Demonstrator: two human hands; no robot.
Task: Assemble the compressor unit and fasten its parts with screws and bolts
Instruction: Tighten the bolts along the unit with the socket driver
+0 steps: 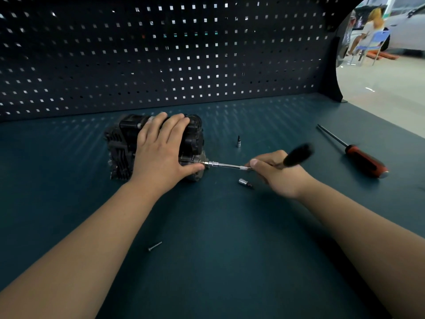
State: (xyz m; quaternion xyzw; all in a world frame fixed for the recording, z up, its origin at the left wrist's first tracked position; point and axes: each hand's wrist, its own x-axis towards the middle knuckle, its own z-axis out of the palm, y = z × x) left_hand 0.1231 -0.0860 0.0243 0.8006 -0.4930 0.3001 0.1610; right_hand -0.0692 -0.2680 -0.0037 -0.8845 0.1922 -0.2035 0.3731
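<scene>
2 hands (161, 148) (280, 173) grip 1 compressor (122, 139), 1 driver (227, 166), beside 2 bits (238, 142) (245, 182).

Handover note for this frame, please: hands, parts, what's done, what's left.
Left hand grips the compressor unit from above.
Right hand holds the socket driver, tip at the unit's right end.
On the bench: loose screw near the front, upright bit socket and lying bit socket right of the unit, red-handled screwdriver far right.
Done: unit looks largely assembled.
Left: finish driving here; loose screw probably next.
</scene>
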